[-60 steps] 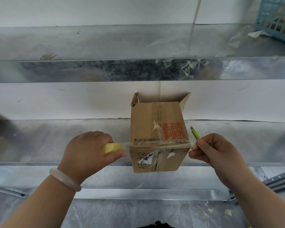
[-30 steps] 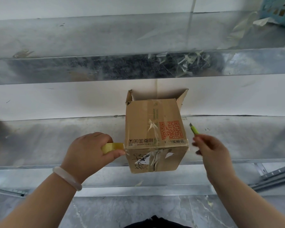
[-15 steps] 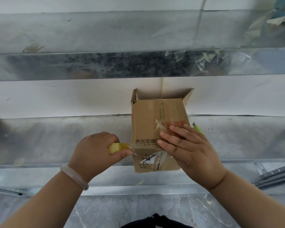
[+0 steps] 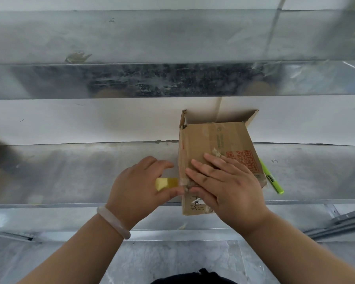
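While tape goes round a cardboard box on a steel shelf, I follow from afar through the head camera.
From left: the left hand, a pale bangle on its wrist, grips a yellow tape roll touching the box's near left corner; the right hand lies flat on the box, fingers straight, pressing. I judge the strip laid and being smoothed, with the cut from the roll and the open far flaps left to do. The box sits at the shelf's front edge, a green highlighter just beside it. Galvanised metal, a second tier above, white wall between.
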The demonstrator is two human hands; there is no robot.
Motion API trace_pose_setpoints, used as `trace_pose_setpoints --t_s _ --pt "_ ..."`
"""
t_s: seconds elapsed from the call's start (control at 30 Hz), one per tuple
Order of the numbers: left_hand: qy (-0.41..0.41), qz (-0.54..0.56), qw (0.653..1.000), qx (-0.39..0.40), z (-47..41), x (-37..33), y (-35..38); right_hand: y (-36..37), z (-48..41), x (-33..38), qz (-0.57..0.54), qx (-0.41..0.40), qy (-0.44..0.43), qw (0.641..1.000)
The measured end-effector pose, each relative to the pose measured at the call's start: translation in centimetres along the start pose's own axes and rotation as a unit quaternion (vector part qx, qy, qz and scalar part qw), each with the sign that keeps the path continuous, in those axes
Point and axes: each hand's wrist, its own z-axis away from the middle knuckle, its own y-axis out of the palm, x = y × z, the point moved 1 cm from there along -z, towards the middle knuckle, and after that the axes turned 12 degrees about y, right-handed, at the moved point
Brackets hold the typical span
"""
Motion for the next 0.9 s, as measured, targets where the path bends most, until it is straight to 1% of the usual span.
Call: trace_pose_setpoints --t_s 0.07,0.17,0.27,0.4,0.47,0.6,0.7,0.8,0.9 --pt "0.031 0.064 0.997 -0.023 0.6 0.7 0.1 0.0 0.0 0.0 0.002 0.003 0.000 1.000" --pt "0.088 0.095 0.991 -0.046 1.6 1.7 0.3 0.0 0.0 -0.1 0.000 0.006 0.004 1.000" --pt "0.127 0.079 0.988 -0.045 2.0 2.4 0.5 0.0 0.0 0.0 -0.002 0.010 0.006 1.000" --pt "0.167 0.015 0.986 -0.016 1.3 3.0 0.6 -0.1 0.0 0.3 -0.004 0.016 0.012 1.000" --pt "0.169 0.009 0.986 0.003 1.1 3.3 0.8 -0.1 0.0 0.4 -0.003 0.019 0.015 1.000" --pt "0.148 0.046 0.988 0.027 1.4 3.5 0.6 0.1 0.0 0.5 -0.001 0.019 0.014 1.000" --pt "0.121 0.083 0.989 0.004 1.8 3.6 0.1 -0.1 0.0 0.4 -0.006 0.017 0.018 1.000" --pt "0.128 0.087 0.988 -0.011 2.0 3.6 0.0 -0.3 -0.2 0.3 -0.010 0.024 0.021 0.999" --pt "0.108 0.092 0.990 -0.019 1.7 3.0 0.0 -0.2 -0.1 0.2 -0.009 0.027 0.019 0.999"
